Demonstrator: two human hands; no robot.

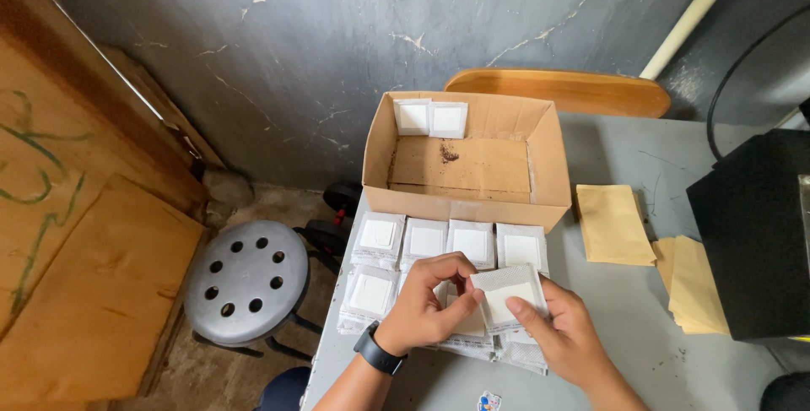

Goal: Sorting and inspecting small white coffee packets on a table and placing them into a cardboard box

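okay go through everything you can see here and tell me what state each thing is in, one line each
Cardboard box: open, two white packets leaning against its back wall.
Held packet: gripped by both hands, lifted above the piles.
Stacks of packets: in rows on the table in front of the box.
Left hand: fingers closed on the packet.
Right hand: fingers closed on the packet.
Brown envelopes: lying flat.
Stool: unoccupied.

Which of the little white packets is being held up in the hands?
The white packet at the front right of the stacks, pinched between the left hand and right hand. It is lifted and tilted, while the others lie flat in stacks on the table.
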